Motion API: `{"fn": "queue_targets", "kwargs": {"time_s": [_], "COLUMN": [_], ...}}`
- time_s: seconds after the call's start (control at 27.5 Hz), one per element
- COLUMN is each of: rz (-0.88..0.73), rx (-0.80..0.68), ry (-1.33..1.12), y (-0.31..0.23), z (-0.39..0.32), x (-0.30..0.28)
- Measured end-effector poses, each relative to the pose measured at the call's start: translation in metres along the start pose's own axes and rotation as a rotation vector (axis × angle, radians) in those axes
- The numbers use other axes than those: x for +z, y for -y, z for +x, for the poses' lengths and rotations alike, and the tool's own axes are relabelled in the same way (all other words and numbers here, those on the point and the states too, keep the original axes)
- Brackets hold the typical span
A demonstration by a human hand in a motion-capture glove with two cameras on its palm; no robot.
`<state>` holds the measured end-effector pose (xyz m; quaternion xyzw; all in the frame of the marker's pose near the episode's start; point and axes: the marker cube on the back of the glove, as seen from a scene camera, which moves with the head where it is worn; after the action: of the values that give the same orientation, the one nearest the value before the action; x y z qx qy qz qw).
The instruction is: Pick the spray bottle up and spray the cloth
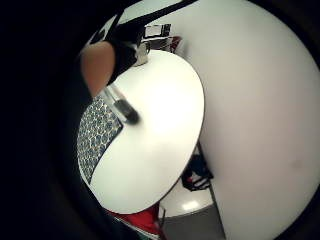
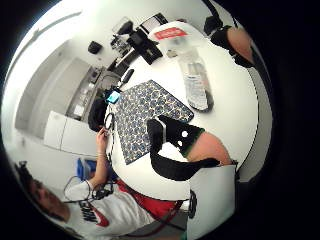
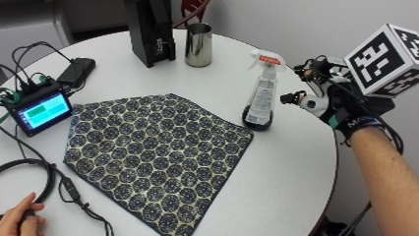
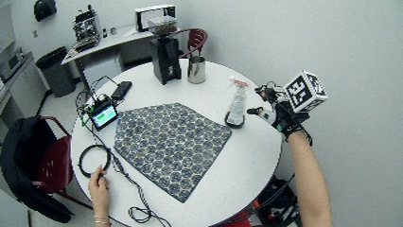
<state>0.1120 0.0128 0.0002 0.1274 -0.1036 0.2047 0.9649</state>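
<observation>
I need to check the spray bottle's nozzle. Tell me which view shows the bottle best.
The outside view: the spray bottle stands upright on the table, whole from its white trigger head to its dark base. The wide outside view shows it smaller, the thumb side palm view stretches it, and the little finger side palm view shows only part, beside the cloth.

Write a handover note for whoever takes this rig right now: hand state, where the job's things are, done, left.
Right hand: gloved, beside the spray bottle, not touching it; whether the fingers are open or curled cannot be told from these views.
Spray bottle: upright on the white round table, just off the cloth's nearest corner, nozzle at the top.
Cloth: patterned, lying flat in the middle of the table.
Also on the table: metal cup, black stand, small screen with cables.
Done: reach toward the bottle.
Left: grip the bottle, lift, aim at the cloth, spray.
</observation>
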Motion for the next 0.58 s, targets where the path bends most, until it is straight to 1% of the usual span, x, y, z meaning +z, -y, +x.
{"fn": "queue_targets", "kwargs": {"time_s": [0.18, 0.36, 0.58], "rz": [-0.036, -0.066, -0.048], "rx": [0.089, 0.16, 0.185], "ry": [0.076, 0.298, 0.56], "y": [0.004, 0.01, 0.007], "z": [0.011, 0.015, 0.016], "x": [0.022, 0.052, 0.08]}}
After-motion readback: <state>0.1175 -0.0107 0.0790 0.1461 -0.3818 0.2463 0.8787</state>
